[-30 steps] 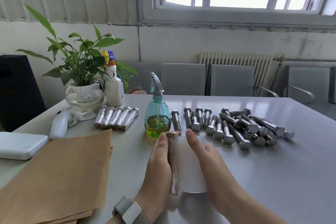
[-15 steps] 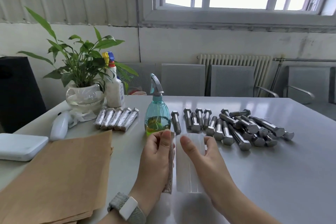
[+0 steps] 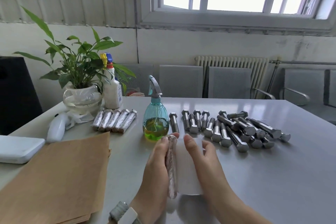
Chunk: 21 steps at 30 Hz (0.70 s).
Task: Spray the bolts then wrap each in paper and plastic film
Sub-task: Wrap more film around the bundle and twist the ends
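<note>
Currently my left hand (image 3: 156,165) holds the wrapped bolt (image 3: 171,165), fingers curled round it, on the worktop (image 3: 272,178). Beside it, my right hand (image 3: 203,158) presses the plastic film (image 3: 185,172) with relaxed fingers; bare bolts (image 3: 236,129) lie beyond.

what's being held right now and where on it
The left hand holds the wrapped bolt along its side; the right hand rests flat on the plastic film.

The spray bottle (image 3: 156,117) was translucent teal with a grey trigger and yellow-green liquid; the bare bolts (image 3: 234,129) were shiny silver-grey; the wrapped bolts (image 3: 114,122) glinted silvery over brown; the paper stack (image 3: 54,178) was plain kraft brown; the table (image 3: 272,178) was pale glossy grey; the plant (image 3: 76,60) was green
</note>
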Each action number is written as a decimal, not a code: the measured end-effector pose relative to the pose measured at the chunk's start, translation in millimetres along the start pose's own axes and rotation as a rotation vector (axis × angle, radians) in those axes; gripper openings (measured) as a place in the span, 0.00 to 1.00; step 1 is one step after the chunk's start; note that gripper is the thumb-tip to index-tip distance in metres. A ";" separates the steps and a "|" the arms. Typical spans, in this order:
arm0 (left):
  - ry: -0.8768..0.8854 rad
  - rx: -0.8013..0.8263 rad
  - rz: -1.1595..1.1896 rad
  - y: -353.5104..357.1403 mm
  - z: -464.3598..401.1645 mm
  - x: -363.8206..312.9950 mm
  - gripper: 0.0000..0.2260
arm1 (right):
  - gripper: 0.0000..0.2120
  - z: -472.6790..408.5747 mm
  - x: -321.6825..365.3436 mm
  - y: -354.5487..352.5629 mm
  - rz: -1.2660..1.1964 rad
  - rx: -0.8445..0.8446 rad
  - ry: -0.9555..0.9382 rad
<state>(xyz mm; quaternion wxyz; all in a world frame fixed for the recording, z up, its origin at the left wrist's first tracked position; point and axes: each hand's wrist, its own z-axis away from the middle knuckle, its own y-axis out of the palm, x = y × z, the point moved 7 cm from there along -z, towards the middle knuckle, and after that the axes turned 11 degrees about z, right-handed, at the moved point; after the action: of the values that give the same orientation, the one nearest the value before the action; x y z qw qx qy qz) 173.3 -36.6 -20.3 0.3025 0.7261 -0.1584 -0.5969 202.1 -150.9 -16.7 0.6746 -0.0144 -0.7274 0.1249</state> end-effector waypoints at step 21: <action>-0.042 0.023 0.071 -1.0 3.6 -1.4 0.20 | 0.42 6.3 6.1 0.8 0.160 -0.091 -0.035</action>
<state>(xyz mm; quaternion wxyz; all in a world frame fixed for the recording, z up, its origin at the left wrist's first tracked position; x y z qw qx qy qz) 169.5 -35.9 -20.1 0.3117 0.7106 -0.1971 -0.5992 195.3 -150.0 -11.2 0.6482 -0.1010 -0.7405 0.1457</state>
